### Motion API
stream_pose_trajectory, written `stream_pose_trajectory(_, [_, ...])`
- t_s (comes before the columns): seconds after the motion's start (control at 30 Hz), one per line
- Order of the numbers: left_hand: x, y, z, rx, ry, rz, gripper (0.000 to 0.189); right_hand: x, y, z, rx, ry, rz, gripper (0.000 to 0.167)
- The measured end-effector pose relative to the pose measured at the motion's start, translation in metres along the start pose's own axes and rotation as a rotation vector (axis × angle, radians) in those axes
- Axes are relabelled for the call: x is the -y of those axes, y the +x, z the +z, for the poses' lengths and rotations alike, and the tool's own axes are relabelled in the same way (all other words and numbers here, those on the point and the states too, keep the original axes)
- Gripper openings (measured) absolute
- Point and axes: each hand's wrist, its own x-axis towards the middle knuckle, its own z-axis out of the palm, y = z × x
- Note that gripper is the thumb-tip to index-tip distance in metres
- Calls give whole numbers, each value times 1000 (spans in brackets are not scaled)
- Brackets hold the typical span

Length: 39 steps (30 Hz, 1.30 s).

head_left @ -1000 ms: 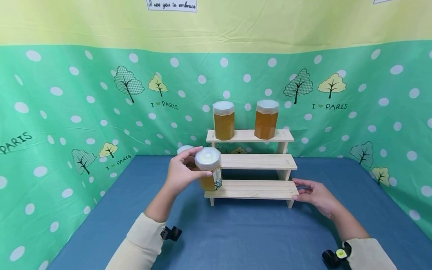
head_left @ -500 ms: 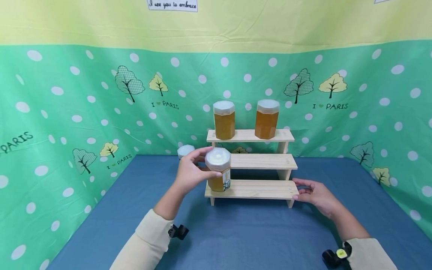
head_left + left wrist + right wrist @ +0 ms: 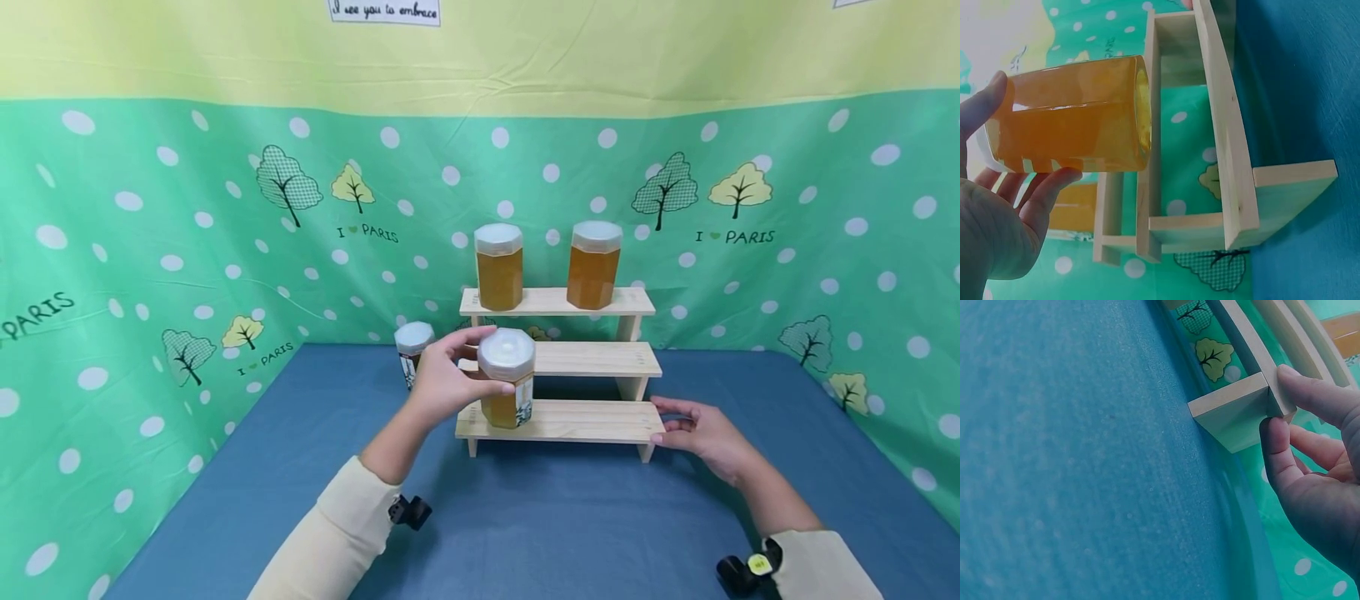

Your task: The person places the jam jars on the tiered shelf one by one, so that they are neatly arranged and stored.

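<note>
My left hand [image 3: 444, 379] grips a jar of honey [image 3: 507, 360] by its upper part, thumb on the near side. The jar is upright, with a pale lid and a label on its right face. It overlaps the left end of the three-step wooden rack [image 3: 592, 419] in the head view. From the left wrist, the jar's base [image 3: 1143, 112] shows a gap to the lowest board [image 3: 1229, 119]. My right hand [image 3: 703, 435] pinches the right end of that lowest board, thumb and fingers at its edges [image 3: 1282, 400].
Two honey jars, a lighter one [image 3: 499, 271] and a darker one [image 3: 594, 268], stand on the top step. Another jar [image 3: 413, 340] stands on the blue cloth [image 3: 525, 525] left of the rack, partly behind my left hand. A green printed curtain [image 3: 247, 275] hangs behind.
My left hand has carried the honey jar to the right, over the left part of the lowest step. The jar behind it shows more now. My right hand stays in place.
</note>
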Motion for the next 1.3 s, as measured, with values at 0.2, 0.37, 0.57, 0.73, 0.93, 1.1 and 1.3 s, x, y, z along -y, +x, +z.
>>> stream_pose_trajectory(0.2, [-5,4,7,27,0,-14,72,0,0,0,-1,-10,2,76])
stream_pose_trajectory(0.37, [-7,10,12,40,2,5,72,0,0,0,-4,-9,2,77])
stream_pose_trajectory(0.57, [-11,17,18,50,-7,25,72,0,0,-1,-3,-12,-3,77])
stream_pose_trajectory(0.73, [-14,22,26,54,9,34,70,0,0,-1,-3,-11,-1,77])
stream_pose_trajectory(0.93, [-14,29,38,42,31,12,71,0,0,0,-7,-14,-1,77])
stream_pose_trajectory(1.1, [-14,36,48,49,43,-1,74,0,0,0,-3,-8,-4,76])
stream_pose_trajectory(1.3, [-17,47,59,63,20,-10,74,0,0,0,4,-2,-12,76])
